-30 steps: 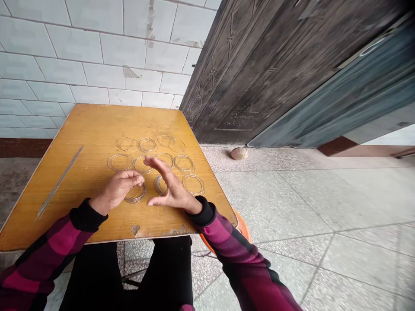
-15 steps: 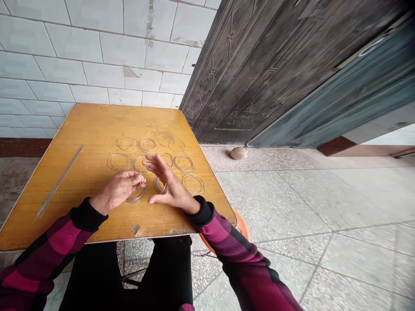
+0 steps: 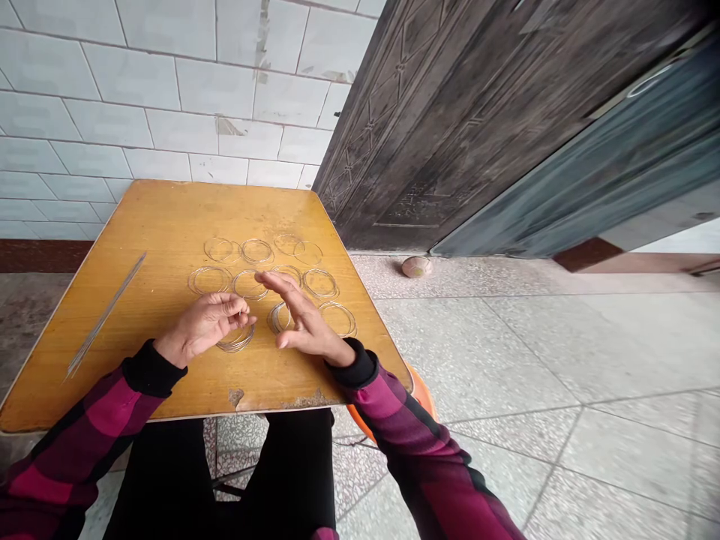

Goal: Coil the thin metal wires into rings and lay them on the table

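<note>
Several thin wire rings (image 3: 209,280) lie in rows on a worn yellow wooden table (image 3: 169,225). My left hand (image 3: 202,326) is closed in a pinch on a wire coil (image 3: 236,341) that rests on the table just under it. My right hand (image 3: 301,319) hovers beside it with fingers stretched out flat over another wire coil (image 3: 277,318), holding nothing. Both arms wear dark sleeves with magenta checks.
A bundle of straight wires (image 3: 104,315) lies along the table's left side. A tiled wall stands behind, a dark carved door to the right. A small round object (image 3: 416,266) sits on the stone floor, and an orange stool edge (image 3: 419,390) shows under the table.
My right hand has tipped from edge-on to flatter and slid slightly right over the coil. My left hand has stayed pinched on its coil.
</note>
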Tool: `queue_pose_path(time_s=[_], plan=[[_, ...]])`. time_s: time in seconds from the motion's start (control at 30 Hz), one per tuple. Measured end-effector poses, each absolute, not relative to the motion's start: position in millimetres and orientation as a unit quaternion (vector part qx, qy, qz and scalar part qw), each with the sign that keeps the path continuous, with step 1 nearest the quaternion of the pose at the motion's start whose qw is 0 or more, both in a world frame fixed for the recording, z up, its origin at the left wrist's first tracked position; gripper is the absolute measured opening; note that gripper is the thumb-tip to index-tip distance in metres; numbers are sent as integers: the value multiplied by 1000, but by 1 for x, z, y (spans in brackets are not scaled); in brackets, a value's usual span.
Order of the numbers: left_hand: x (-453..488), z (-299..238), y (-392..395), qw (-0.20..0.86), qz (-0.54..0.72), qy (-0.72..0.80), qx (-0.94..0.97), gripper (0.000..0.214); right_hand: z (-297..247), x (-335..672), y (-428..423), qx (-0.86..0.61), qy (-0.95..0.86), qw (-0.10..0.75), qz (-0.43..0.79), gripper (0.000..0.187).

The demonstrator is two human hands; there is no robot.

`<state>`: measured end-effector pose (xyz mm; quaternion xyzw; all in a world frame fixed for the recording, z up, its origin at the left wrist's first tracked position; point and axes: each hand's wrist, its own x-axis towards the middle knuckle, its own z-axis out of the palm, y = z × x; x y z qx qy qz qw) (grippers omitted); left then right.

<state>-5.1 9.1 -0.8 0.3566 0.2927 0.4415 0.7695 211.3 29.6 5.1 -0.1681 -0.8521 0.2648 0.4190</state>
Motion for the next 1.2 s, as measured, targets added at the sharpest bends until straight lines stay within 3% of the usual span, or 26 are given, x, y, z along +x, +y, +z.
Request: queue_pose_path(time_s=[0.13,0.23,0.37,0.57,0.8,1.03,1.2], plan=[[-7,0,11,739,425,346,392,33,13,215,28,-215,-854,428,203,37],[-6,-1,11,711,413,376,428,33,9,212,28,-210,-878,410,132,26],[-5,0,10,698,404,376,457,30,3,208,27,-216,-885,400,97,25],[-5,1,10,674,384,374,508,32,4,208,24,-239,-875,379,186,22],[-3,-5,8,619,353,400,576,31,4,209,25,-203,-909,327,160,23],[-2,2,5,705,375,365,479,37,9,212,25,-233,-882,361,197,19],[-1,6,1,627,408,403,528,27,12,212,25,-286,-850,387,212,16]])
